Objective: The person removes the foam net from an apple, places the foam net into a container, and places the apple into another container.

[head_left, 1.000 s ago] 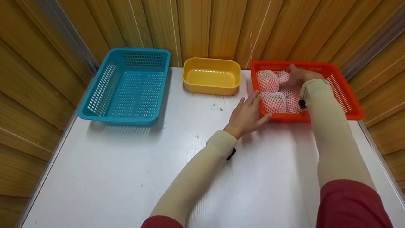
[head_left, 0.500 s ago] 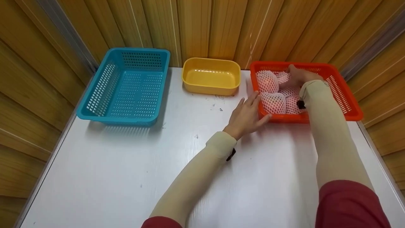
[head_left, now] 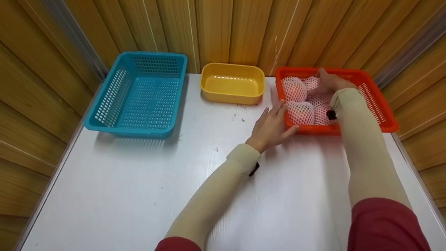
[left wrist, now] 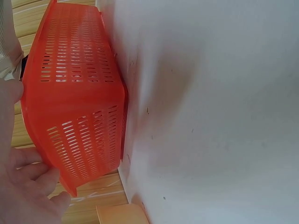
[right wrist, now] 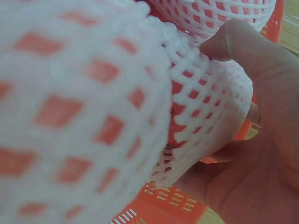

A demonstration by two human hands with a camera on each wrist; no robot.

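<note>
Three wood-grain walls [head_left: 230, 35] around a white tabletop [head_left: 139, 188]

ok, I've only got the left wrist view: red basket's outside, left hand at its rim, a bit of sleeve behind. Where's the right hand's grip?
Observer: Right wrist view: the right hand has its grip on a netted fruit inside the red basket.
Operator: Copy. That yellow tub at my bottom edge, what's past it?
Observer: Head view: a blue basket stands on the tub's other side, away from the red one.
</note>
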